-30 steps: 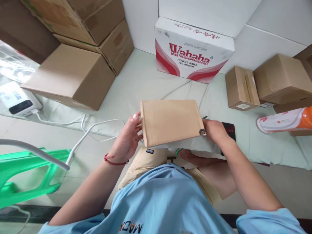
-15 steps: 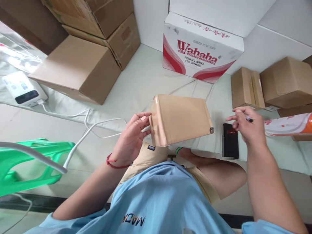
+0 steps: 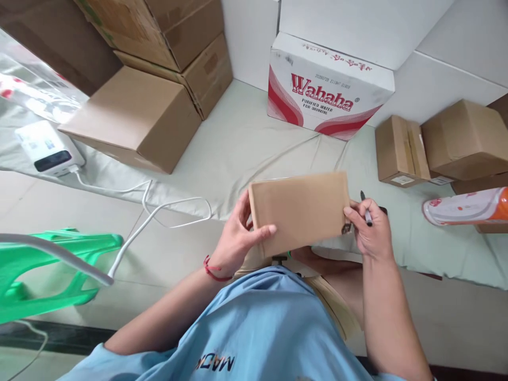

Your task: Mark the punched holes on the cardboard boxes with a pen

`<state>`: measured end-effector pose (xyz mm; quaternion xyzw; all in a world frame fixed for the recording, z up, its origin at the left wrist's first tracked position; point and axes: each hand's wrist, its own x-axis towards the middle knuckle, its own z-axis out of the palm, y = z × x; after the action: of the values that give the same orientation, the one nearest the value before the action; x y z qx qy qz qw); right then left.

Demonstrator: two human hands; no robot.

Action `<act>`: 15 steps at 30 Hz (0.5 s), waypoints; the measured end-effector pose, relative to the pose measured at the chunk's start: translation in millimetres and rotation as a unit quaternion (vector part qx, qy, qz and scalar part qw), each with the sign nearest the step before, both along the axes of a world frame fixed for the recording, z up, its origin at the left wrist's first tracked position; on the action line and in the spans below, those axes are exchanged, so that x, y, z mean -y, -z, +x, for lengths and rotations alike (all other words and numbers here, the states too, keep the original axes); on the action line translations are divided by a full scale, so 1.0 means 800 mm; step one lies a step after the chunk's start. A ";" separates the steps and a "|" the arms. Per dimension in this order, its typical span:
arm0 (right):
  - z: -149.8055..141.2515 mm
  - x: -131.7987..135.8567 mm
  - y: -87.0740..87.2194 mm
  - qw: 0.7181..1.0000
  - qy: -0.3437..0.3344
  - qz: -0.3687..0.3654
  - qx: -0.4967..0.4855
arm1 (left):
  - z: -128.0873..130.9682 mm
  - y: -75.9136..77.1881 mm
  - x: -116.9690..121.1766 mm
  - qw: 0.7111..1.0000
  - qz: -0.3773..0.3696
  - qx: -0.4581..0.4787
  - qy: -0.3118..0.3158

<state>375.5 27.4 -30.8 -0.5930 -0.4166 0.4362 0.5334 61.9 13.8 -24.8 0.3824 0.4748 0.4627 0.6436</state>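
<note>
A brown cardboard box [image 3: 301, 211] is held up in front of me, over my lap and the edge of the cloth-covered bench. My left hand [image 3: 242, 230] grips its left end, with the thumb on the upper face and the fingers behind. At the right end, my right hand [image 3: 369, 227] pinches the edge near a small dark mark on the corner. A pen [image 3: 368, 216] is also in that hand, lying between the fingers with its dark tip pointing up. Behind the right hand, a black phone [image 3: 383, 210] on the cloth is mostly hidden.
A Wahaha water carton [image 3: 325, 95] stands against the wall. Cardboard boxes are stacked at left [image 3: 130, 116] and right [image 3: 464, 135]. An orange-and-white cylinder [image 3: 464, 206] lies at right. A white device [image 3: 50, 148] with a cable sits left, above a green stool [image 3: 59, 275].
My right hand let go of the box, moved right with the pen, then came back to the box's right edge. The box has tilted and turned, and my left thumb now lies on its face.
</note>
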 end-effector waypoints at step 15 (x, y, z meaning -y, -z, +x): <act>-0.022 0.081 -0.047 0.989 -0.092 0.072 0.095 | -0.023 0.013 -0.001 0.984 -0.125 0.101 -0.078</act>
<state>358.0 -37.2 7.0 -0.5512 -0.5482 0.3937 0.4905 43.6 15.0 -35.1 0.2119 0.4897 0.4844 0.6933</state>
